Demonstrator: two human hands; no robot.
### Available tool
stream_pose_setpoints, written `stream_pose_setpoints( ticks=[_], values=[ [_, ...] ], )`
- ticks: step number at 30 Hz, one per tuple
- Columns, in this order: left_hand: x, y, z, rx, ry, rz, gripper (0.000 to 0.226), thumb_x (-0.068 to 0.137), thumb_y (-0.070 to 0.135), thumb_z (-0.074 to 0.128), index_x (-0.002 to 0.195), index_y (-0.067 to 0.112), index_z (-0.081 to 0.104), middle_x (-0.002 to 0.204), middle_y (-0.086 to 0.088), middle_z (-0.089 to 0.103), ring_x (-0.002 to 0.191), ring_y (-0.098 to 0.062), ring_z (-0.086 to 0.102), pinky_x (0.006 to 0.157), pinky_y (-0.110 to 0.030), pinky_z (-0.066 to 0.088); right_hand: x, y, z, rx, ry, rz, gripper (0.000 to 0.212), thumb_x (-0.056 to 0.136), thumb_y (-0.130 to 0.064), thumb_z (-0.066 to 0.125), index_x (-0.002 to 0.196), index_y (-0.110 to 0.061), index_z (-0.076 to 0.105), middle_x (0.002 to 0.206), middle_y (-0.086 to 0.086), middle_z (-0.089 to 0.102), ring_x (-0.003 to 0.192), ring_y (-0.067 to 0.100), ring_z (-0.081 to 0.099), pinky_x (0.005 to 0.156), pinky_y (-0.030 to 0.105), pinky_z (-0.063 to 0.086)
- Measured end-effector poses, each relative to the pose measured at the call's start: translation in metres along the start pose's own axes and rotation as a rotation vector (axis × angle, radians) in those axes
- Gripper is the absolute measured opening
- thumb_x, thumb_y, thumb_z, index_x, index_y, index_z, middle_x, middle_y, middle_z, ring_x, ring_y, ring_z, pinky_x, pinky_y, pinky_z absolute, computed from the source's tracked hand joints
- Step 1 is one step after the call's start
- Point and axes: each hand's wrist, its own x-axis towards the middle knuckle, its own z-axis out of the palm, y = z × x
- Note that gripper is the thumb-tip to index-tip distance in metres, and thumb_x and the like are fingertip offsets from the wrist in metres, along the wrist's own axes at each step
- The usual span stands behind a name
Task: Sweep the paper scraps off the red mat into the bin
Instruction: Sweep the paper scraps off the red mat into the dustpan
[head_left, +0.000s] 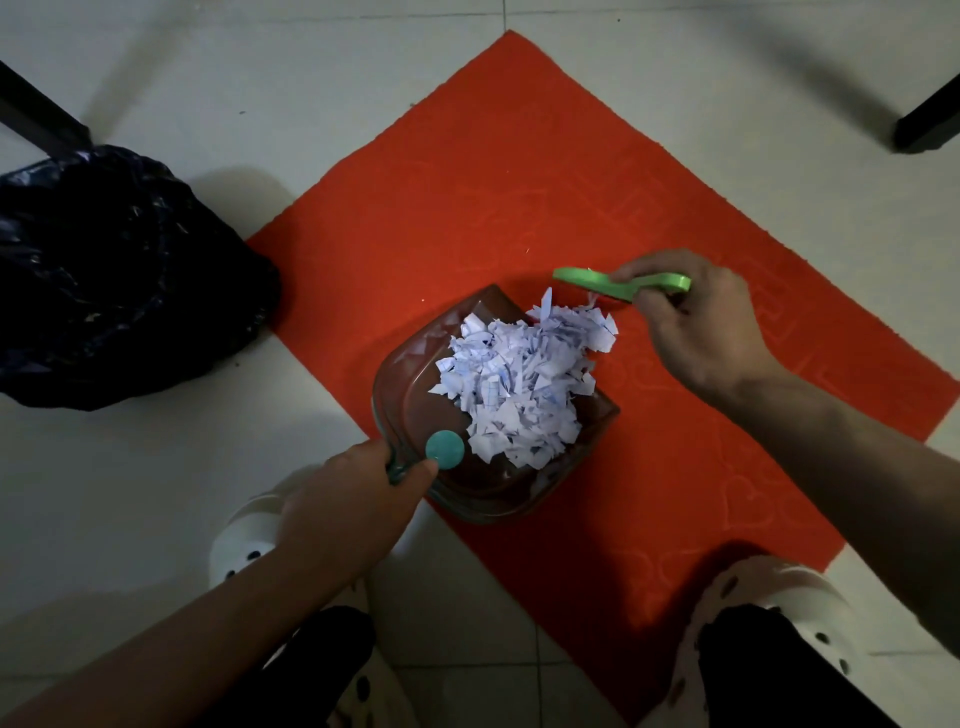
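A red mat (519, 171) lies like a diamond on the white tiled floor. On its near left part stands a clear dustpan (410, 384) with a teal handle, heaped with white paper scraps (524, 379). My left hand (348, 504) grips the teal handle at the pan's near corner. My right hand (701, 322) holds a green hand brush (618, 285) just beyond the pan's open far edge, by the last scraps spilling over that edge. The bin, lined with a black bag (119, 280), stands on the floor to the left of the mat.
My two white clogs (244, 545) (774, 587) stand at the mat's near edges. Dark furniture legs show at the top left (36, 119) and top right (930, 124). White floor tiles (156, 493) surround the mat.
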Motion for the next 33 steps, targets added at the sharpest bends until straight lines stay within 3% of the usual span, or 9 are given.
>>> stream_pose_setpoints(
  ticks=[3, 5, 7, 11, 16, 19, 26, 31, 33],
  values=[
    [-0.001, 0.001, 0.000, -0.006, -0.012, -0.005, 0.039, 0.092, 0.053, 0.052, 0.066, 0.025, 0.045, 0.069, 0.003, 0.058, 0.064, -0.015, 0.056, 0.060, -0.029, 0.039, 0.005, 0.009, -0.003, -0.142, 0.083, 0.060, 0.026, 0.091, -0.008, 0.048, 0.106, -0.015, 0.069, 0.090, 0.000, 0.057, 0.066, 0.011, 0.048, 0.062, 0.023, 0.033],
    [0.000, 0.001, 0.000, -0.005, -0.011, -0.006, 0.039, 0.092, 0.054, 0.052, 0.067, 0.024, 0.046, 0.070, 0.003, 0.060, 0.065, -0.015, 0.057, 0.060, -0.029, 0.040, 0.008, 0.014, -0.001, -0.178, 0.077, 0.118, 0.028, 0.093, -0.008, 0.046, 0.110, -0.013, 0.066, 0.083, 0.003, 0.057, 0.055, 0.014, 0.044, 0.054, 0.026, 0.030],
    [0.001, 0.002, 0.000, -0.004, -0.010, -0.011, 0.040, 0.092, 0.054, 0.051, 0.067, 0.023, 0.047, 0.071, 0.001, 0.061, 0.065, -0.015, 0.058, 0.060, -0.029, 0.041, 0.007, 0.016, 0.004, -0.179, 0.035, 0.140, 0.027, 0.093, -0.009, 0.046, 0.111, -0.014, 0.066, 0.073, 0.004, 0.058, 0.047, 0.010, 0.043, 0.044, 0.023, 0.028],
    [0.000, 0.003, 0.001, -0.002, -0.010, -0.014, 0.039, 0.092, 0.054, 0.051, 0.066, 0.025, 0.044, 0.069, 0.003, 0.058, 0.064, -0.014, 0.055, 0.059, -0.028, 0.037, -0.007, 0.008, 0.014, -0.152, -0.067, 0.064, 0.025, 0.093, -0.009, 0.047, 0.105, -0.016, 0.068, 0.069, 0.002, 0.061, 0.046, 0.017, 0.047, 0.042, 0.019, 0.032],
    [0.000, 0.002, 0.001, 0.018, -0.008, -0.010, 0.040, 0.092, 0.054, 0.051, 0.066, 0.024, 0.044, 0.069, 0.002, 0.057, 0.063, -0.014, 0.054, 0.058, -0.029, 0.036, 0.001, 0.001, 0.004, -0.092, 0.039, 0.074, 0.027, 0.093, -0.007, 0.046, 0.106, -0.013, 0.068, 0.076, 0.007, 0.061, 0.044, 0.011, 0.042, 0.040, 0.013, 0.028],
    [-0.001, 0.005, -0.001, 0.035, -0.003, -0.008, 0.040, 0.093, 0.053, 0.050, 0.065, 0.025, 0.042, 0.067, 0.003, 0.055, 0.061, -0.012, 0.051, 0.056, -0.028, 0.033, 0.014, 0.006, 0.003, -0.123, 0.048, 0.102, 0.028, 0.095, -0.008, 0.045, 0.112, -0.013, 0.066, 0.068, 0.006, 0.057, 0.044, 0.011, 0.040, 0.039, 0.013, 0.025],
    [0.000, 0.001, 0.000, 0.034, -0.007, -0.007, 0.040, 0.092, 0.053, 0.051, 0.066, 0.024, 0.044, 0.070, 0.001, 0.059, 0.062, -0.014, 0.054, 0.058, -0.029, 0.036, 0.003, -0.001, 0.014, -0.141, -0.154, 0.070, 0.028, 0.094, -0.009, 0.047, 0.108, -0.018, 0.069, 0.075, 0.008, 0.066, 0.046, 0.014, 0.044, 0.042, 0.016, 0.033],
    [0.000, 0.000, 0.000, 0.037, -0.001, -0.006, 0.042, 0.092, 0.054, 0.051, 0.064, 0.025, 0.040, 0.069, 0.002, 0.056, 0.064, -0.017, 0.053, 0.060, -0.030, 0.036, 0.004, -0.004, 0.006, -0.095, -0.056, 0.056, 0.031, 0.093, -0.007, 0.045, 0.107, -0.016, 0.070, 0.085, 0.016, 0.070, 0.045, 0.012, 0.042, 0.043, 0.018, 0.032],
    [0.000, 0.000, 0.000, 0.036, 0.004, -0.012, 0.043, 0.091, 0.056, 0.051, 0.063, 0.025, 0.039, 0.070, 0.002, 0.057, 0.067, -0.020, 0.054, 0.062, -0.031, 0.037, 0.008, -0.001, 0.009, -0.106, -0.056, 0.067, 0.032, 0.092, -0.007, 0.045, 0.110, -0.016, 0.070, 0.080, 0.014, 0.068, 0.042, 0.012, 0.042, 0.041, 0.016, 0.032]
  ],
)
